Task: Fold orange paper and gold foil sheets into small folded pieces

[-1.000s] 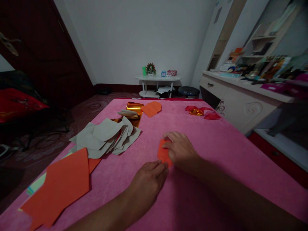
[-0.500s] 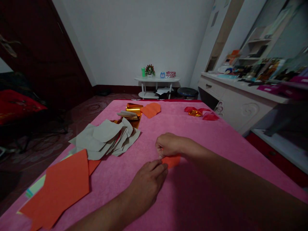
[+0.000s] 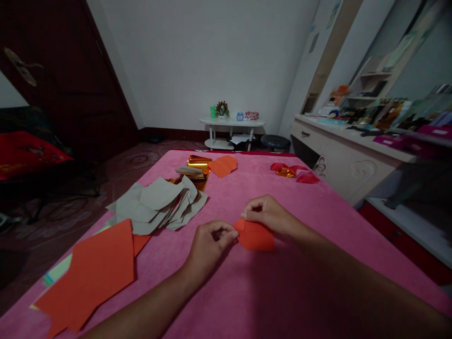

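Note:
A small folded orange paper piece (image 3: 257, 238) is held between my two hands, over the middle of the pink-covered table (image 3: 212, 292). My left hand (image 3: 214, 240) pinches its left corner between thumb and forefinger. At the upper edge of the paper, my right hand (image 3: 267, 213) grips it with bent fingers. Part of the upper right edge is hidden behind the right hand. Large orange sheets (image 3: 100, 270) lie at the near left, beside a fanned pile of grey paper cutouts (image 3: 150, 202).
Gold foil (image 3: 198, 163) and an orange cutout (image 3: 223, 165) lie at the far side. Red and gold pieces (image 3: 306, 176) rest at the far right. Beyond stand a small white table (image 3: 231, 122) and a dresser (image 3: 339, 150).
Both hands have opened their curl somewhat and lifted the orange paper, which shows more of its surface now. My right hand has moved right. The view has shifted slightly.

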`<action>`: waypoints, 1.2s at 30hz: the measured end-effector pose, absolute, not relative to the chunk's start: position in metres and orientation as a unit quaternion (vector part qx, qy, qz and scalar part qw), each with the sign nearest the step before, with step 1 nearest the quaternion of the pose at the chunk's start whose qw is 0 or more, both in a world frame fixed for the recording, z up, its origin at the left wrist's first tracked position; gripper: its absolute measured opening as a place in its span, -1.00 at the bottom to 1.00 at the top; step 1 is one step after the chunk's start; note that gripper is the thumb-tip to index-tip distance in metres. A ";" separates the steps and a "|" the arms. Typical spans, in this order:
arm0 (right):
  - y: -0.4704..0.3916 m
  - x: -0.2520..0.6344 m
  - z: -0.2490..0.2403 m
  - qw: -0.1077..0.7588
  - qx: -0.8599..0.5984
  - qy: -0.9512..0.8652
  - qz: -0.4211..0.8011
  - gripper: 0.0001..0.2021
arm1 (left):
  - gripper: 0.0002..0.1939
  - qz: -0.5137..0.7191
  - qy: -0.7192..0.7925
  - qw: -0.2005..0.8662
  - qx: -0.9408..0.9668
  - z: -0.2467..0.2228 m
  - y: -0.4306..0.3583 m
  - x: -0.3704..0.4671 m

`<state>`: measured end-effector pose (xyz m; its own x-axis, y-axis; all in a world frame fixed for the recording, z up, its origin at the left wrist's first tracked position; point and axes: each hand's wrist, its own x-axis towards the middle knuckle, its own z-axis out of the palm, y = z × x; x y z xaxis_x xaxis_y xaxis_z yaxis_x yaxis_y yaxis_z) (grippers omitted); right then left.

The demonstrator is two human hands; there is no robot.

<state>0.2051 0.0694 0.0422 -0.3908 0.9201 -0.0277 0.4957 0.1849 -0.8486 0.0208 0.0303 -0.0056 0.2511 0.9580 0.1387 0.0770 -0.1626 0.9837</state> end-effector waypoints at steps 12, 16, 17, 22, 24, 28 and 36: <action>0.030 0.198 0.040 0.420 -0.512 -0.557 0.502 -0.76 | -0.70 0.495 0.399 0.647 0.422 0.011 0.023 0.020; 0.023 0.197 0.037 0.423 -0.529 -0.560 0.477 -0.78 | -0.72 0.449 0.407 0.666 0.434 0.010 0.023 0.019; 0.021 0.197 0.036 0.422 -0.535 -0.557 0.475 -0.78 | -0.75 0.439 0.407 0.668 0.442 0.009 0.023 0.018; 0.013 0.196 0.029 0.394 -0.559 -0.515 0.517 -0.83 | -0.81 0.414 0.420 0.679 0.438 0.007 0.025 0.017; 0.011 0.195 0.027 0.385 -0.564 -0.493 0.540 -0.84 | -0.82 0.411 0.423 0.685 0.428 0.007 0.026 0.018; 0.006 0.193 0.026 0.392 -0.537 -0.488 0.566 -0.83 | -0.82 0.382 0.419 0.697 0.440 0.018 0.034 0.018; -0.006 0.214 0.024 0.397 -0.508 -0.705 0.296 -0.86 | -0.82 0.156 0.348 0.633 0.674 0.049 0.084 0.013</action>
